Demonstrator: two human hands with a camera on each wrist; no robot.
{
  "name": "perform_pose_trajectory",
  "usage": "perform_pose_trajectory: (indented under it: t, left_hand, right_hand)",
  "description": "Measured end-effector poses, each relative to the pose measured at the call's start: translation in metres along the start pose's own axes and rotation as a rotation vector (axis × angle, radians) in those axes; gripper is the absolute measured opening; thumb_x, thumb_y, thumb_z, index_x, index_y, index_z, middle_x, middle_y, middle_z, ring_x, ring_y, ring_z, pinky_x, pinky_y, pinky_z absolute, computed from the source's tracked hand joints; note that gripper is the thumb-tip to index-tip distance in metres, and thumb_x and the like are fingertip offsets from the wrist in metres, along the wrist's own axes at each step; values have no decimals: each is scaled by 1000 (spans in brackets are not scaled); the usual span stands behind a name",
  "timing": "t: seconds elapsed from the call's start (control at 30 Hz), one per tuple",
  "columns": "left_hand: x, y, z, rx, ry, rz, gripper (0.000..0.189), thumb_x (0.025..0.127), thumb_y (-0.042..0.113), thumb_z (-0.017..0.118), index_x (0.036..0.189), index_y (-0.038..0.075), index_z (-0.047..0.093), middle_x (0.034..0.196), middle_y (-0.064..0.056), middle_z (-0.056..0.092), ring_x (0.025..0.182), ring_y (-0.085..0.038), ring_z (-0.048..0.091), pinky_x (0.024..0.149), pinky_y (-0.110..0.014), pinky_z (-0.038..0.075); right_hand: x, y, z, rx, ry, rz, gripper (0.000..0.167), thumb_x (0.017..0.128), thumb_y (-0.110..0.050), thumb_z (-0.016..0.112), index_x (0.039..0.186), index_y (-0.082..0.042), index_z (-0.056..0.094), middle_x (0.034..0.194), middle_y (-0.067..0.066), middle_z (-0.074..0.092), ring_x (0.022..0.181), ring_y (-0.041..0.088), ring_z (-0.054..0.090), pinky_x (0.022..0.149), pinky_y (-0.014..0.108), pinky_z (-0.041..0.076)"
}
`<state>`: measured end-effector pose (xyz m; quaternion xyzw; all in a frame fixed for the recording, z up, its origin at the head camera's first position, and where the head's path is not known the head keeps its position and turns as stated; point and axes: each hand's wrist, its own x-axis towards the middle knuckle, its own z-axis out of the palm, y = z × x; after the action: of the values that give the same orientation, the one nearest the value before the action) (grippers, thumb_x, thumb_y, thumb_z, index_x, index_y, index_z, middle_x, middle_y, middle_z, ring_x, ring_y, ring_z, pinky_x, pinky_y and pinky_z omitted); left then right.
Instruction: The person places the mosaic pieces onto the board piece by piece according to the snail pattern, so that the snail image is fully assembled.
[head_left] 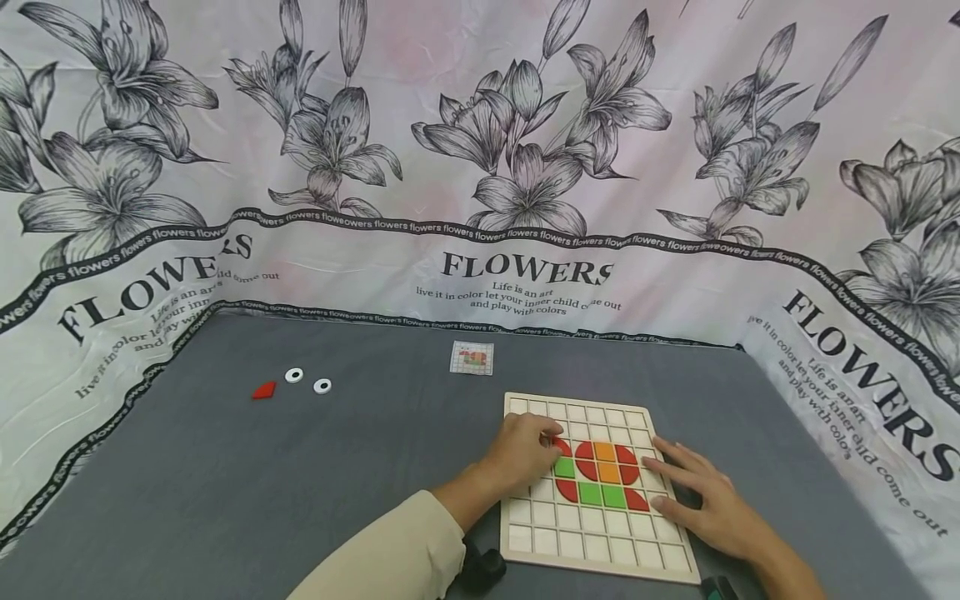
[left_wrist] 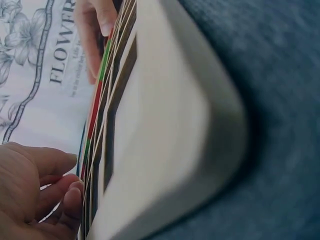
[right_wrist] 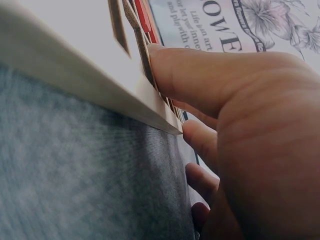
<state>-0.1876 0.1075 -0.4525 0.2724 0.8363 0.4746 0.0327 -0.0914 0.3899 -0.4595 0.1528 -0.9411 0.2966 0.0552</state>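
Observation:
A pale wooden grid board (head_left: 533, 540) lies flat, with red, green and orange tiles set in its cells. My left hand (head_left: 519, 452) is over the board's left part, thumb and fingers curled at a red tile (head_left: 564, 449) at the pattern's upper left. In the left wrist view a red sliver (left_wrist: 52, 181) shows between thumb and fingers. My right hand (head_left: 708, 503) lies along the board's right edge, fingers spread, with the thumb near a red tile (head_left: 637, 499) at the lower right. Green tiles (head_left: 590, 494) and orange tiles (head_left: 608, 473) fill the middle.
Beyond the board lies a small pattern card (head_left: 472, 358). Off to the left on the grey cloth (head_left: 300, 467) are two white rings (head_left: 294, 376) with dark centres and a loose red piece (head_left: 264, 390). A flower-printed curtain (head_left: 517, 283) borders the back and sides.

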Motion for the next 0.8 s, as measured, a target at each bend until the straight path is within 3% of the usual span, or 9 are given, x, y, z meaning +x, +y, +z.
perform_pose_trajectory:
  t: [0.23,0.47,0.57,0.8]
  left_hand:
    - [-1,-3,-12,-76,59,76,25,82,0,70,107,-1,72,92,-8,71,73,-5,60,63,-19,47]
    - [-10,-2,-52,-133,150,137,22,86,3,70,108,2,72,92,-9,68,74,-14,60,60,-26,48]
    - [-17,-3,-69,-124,200,175,22,85,3,71,107,4,72,84,-5,66,72,-15,59,61,-28,49]
    - [-34,-18,-102,-92,323,207,23,81,2,75,103,7,73,78,0,64,66,-14,59,59,-29,50]
  right_hand:
    - [0,1,0,-12,-2,-9,48,88,-23,71,134,-17,60,149,5,38,130,52,26,83,74,21]
    - [0,1,0,-14,2,-17,47,87,-21,72,133,-17,61,149,-1,37,130,52,27,84,73,22]
    - [0,0,1,-4,6,-31,47,87,-20,72,133,-16,61,149,-2,37,129,53,27,83,73,22]
    - [0,-1,0,-3,-1,-14,48,88,-21,71,134,-14,60,151,2,37,132,50,25,83,75,19]
